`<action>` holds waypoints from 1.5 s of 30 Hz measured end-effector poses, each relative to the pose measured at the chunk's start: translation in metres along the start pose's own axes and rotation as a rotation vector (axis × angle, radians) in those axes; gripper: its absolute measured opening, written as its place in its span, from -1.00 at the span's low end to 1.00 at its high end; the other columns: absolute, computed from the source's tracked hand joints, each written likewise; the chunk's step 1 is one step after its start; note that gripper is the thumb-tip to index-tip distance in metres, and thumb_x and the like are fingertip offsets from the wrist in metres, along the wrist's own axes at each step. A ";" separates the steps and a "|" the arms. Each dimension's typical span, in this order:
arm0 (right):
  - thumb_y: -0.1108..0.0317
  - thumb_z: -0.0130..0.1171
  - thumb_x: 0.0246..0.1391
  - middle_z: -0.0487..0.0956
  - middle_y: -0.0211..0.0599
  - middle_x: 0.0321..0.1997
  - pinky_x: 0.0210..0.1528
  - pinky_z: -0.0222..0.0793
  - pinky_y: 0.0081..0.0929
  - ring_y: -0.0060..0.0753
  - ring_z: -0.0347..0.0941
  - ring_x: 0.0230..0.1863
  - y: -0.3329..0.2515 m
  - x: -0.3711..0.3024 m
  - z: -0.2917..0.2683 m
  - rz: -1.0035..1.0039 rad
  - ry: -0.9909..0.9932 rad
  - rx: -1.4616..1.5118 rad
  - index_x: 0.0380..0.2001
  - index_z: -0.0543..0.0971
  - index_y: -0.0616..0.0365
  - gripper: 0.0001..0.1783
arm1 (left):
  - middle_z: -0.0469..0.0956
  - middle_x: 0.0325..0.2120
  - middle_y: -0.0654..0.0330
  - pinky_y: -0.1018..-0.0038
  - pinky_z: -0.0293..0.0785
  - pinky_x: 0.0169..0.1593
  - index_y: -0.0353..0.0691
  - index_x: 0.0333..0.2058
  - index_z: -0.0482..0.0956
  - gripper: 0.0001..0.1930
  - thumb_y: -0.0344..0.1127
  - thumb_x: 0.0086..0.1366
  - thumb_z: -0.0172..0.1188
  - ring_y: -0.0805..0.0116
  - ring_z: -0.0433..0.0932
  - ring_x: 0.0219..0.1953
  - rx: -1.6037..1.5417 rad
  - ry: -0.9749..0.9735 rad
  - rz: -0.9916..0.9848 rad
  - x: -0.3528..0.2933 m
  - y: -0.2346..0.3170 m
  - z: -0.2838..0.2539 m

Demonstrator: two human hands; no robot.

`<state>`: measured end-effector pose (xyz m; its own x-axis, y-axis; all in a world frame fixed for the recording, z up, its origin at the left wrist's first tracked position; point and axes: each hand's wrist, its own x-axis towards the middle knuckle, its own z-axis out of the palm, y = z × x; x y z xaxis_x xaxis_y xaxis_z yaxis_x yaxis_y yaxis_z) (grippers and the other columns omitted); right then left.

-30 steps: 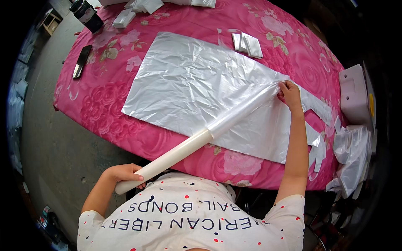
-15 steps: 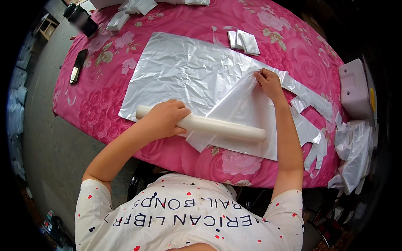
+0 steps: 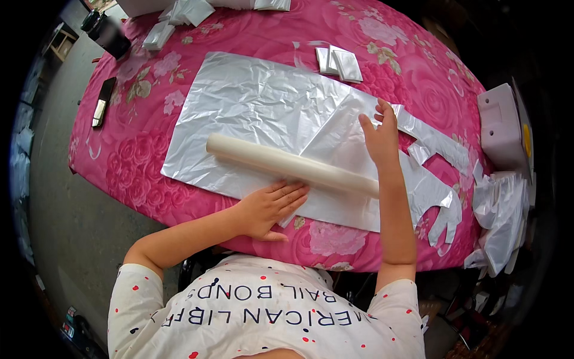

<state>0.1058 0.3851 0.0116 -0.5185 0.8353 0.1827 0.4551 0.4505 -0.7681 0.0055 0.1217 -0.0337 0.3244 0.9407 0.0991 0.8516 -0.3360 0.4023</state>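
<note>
Left hand (image 3: 267,210) spread, fingers flat on sheet (image 3: 233,96) just beside 1 roll (image 3: 275,160); right hand (image 3: 381,137) over sheet, thumb and fingers apart.

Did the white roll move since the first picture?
Yes. Against the pink tablecloth, the white roll went forward, from poking past the near edge to lying on the silver sheet.

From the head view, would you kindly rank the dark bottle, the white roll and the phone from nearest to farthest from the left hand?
1. White roll, just beyond the left hand.
2. Phone, farther left.
3. Dark bottle, far left, beyond the phone.
</note>
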 end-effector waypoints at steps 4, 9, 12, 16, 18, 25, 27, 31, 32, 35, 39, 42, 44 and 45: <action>0.35 0.24 -0.13 0.36 -0.10 0.03 0.11 0.16 -0.22 -0.15 0.29 0.02 -0.031 -0.094 0.005 -0.494 -0.197 -0.382 0.04 0.40 0.11 -0.42 | 0.04 0.24 -0.08 0.16 -0.17 0.30 -0.34 0.20 0.11 -0.09 0.36 0.11 -0.17 0.06 0.00 0.30 0.002 0.037 -0.137 0.005 0.027 0.012; 0.39 0.24 -0.18 0.44 -0.27 -0.05 0.07 0.17 -0.23 -0.18 0.32 -0.01 0.004 -0.122 0.005 -0.507 -0.194 -0.460 0.02 0.44 0.02 -0.43 | 0.02 0.25 -0.06 0.20 -0.21 0.31 -0.36 0.20 0.10 -0.08 0.35 0.10 -0.13 0.08 -0.05 0.31 0.018 0.058 -0.210 0.008 0.042 0.021; 0.40 0.22 -0.16 0.45 -0.29 -0.05 0.05 0.18 -0.23 -0.18 0.32 -0.03 0.036 -0.101 -0.026 -0.402 -0.058 -0.591 0.06 0.42 0.00 -0.41 | -0.02 0.26 -0.06 0.21 -0.23 0.32 -0.35 0.20 0.09 -0.08 0.35 0.10 -0.14 0.09 -0.09 0.32 0.026 0.041 -0.211 0.007 0.045 0.020; 0.39 0.20 -0.10 0.46 -0.27 -0.07 0.04 0.17 -0.23 -0.17 0.33 -0.05 0.086 -0.067 -0.073 -0.192 0.161 -0.703 0.10 0.38 0.04 -0.41 | -0.05 0.27 -0.06 0.21 -0.24 0.32 -0.33 0.21 0.07 -0.09 0.34 0.11 -0.13 0.08 -0.12 0.33 0.018 0.037 -0.194 0.010 0.044 0.019; 0.41 0.20 -0.11 0.46 -0.26 -0.08 0.02 0.19 -0.24 -0.16 0.34 -0.07 0.083 -0.067 -0.079 -0.185 0.137 -0.679 0.09 0.39 0.05 -0.41 | -0.06 0.27 -0.06 0.20 -0.24 0.32 -0.31 0.22 0.07 -0.10 0.33 0.11 -0.11 0.07 -0.13 0.33 0.008 0.051 -0.187 0.010 0.044 0.021; 0.45 0.25 -0.26 0.46 -0.30 -0.06 0.08 0.15 -0.21 -0.23 0.34 -0.02 0.000 -0.124 -0.026 -0.477 -0.286 -0.352 0.02 0.45 0.03 -0.38 | -0.09 0.28 -0.08 0.17 -0.20 0.31 -0.28 0.22 0.08 -0.14 0.24 0.09 0.00 0.03 -0.14 0.33 -0.024 -0.015 -0.284 0.006 0.065 0.028; 0.45 0.24 -0.25 0.46 -0.31 -0.05 0.11 0.13 -0.17 -0.24 0.33 0.00 -0.002 -0.117 -0.011 -0.551 -0.286 -0.363 0.01 0.45 0.01 -0.39 | -0.09 0.27 -0.09 0.16 -0.19 0.31 -0.28 0.22 0.09 -0.14 0.22 0.08 0.02 0.04 -0.15 0.33 -0.026 -0.006 -0.283 0.007 0.067 0.028; 0.44 0.22 -0.19 0.46 -0.31 -0.05 0.17 0.09 -0.12 -0.24 0.32 0.01 0.012 -0.062 0.009 -0.555 -0.152 -0.434 0.01 0.45 -0.02 -0.44 | -0.08 0.27 -0.10 0.12 -0.16 0.30 -0.26 0.21 0.10 -0.15 0.23 0.10 0.00 0.02 -0.11 0.32 0.002 0.032 -0.277 0.005 0.068 0.031; 0.44 0.21 -0.17 0.46 -0.31 -0.04 0.18 0.08 -0.12 -0.23 0.32 0.02 0.020 -0.045 0.012 -0.548 -0.111 -0.460 0.01 0.44 -0.02 -0.45 | -0.09 0.27 -0.10 0.12 -0.16 0.30 -0.26 0.21 0.10 -0.15 0.22 0.09 0.02 0.01 -0.12 0.32 -0.017 0.023 -0.267 0.007 0.068 0.029; 0.43 0.19 -0.13 0.45 -0.29 -0.01 0.20 0.07 -0.14 -0.19 0.31 0.04 0.032 -0.003 0.014 -0.521 -0.068 -0.496 0.04 0.42 -0.02 -0.44 | -0.09 0.27 -0.08 0.14 -0.14 0.30 -0.27 0.21 0.09 -0.16 0.12 0.07 0.10 0.02 -0.13 0.33 -0.103 -0.012 -0.204 0.005 0.066 0.022; 0.54 0.14 -0.14 0.45 -0.23 -0.01 0.22 0.09 -0.23 -0.12 0.28 0.08 0.012 -0.011 0.012 -0.621 0.019 -0.469 0.02 0.43 0.05 -0.46 | 0.08 0.21 -0.05 0.21 -0.02 0.29 -0.32 0.15 0.17 -0.27 -0.11 0.04 0.20 0.09 0.04 0.27 -0.190 0.003 0.036 -0.014 0.043 0.014; 0.64 0.07 -0.23 0.45 -0.20 -0.01 0.13 0.22 -0.28 -0.09 0.29 0.08 0.007 -0.059 0.005 -0.655 -0.380 -0.126 -0.09 0.49 0.14 -0.50 | 0.29 0.08 0.02 0.25 0.17 0.22 -0.32 0.02 0.33 -0.49 -0.23 0.11 0.16 0.16 0.27 0.15 -0.126 0.102 0.124 -0.026 0.028 0.017; 0.66 0.05 -0.27 0.44 -0.20 0.01 0.10 0.26 -0.29 -0.08 0.30 0.08 0.005 -0.094 0.006 -0.677 -0.615 -0.041 -0.13 0.51 0.18 -0.50 | 0.45 -0.07 0.10 0.29 0.33 0.13 -0.31 -0.16 0.47 -0.70 -0.31 0.14 0.14 0.22 0.42 0.01 -0.047 0.205 0.166 -0.023 0.026 0.011; 0.66 0.04 -0.28 0.44 -0.20 0.02 0.09 0.28 -0.30 -0.08 0.31 0.08 0.004 -0.105 0.008 -0.725 -0.668 -0.037 -0.14 0.52 0.18 -0.51 | 0.45 -0.08 0.10 0.29 0.33 0.12 -0.31 -0.17 0.47 -0.71 -0.32 0.13 0.15 0.21 0.43 0.00 -0.012 0.190 0.194 -0.022 0.025 0.011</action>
<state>0.1565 0.2966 -0.0152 -0.9780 0.0084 0.2083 -0.1178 0.8022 -0.5853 0.0238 0.0922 -0.0355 0.3966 0.8511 0.3440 0.7760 -0.5110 0.3696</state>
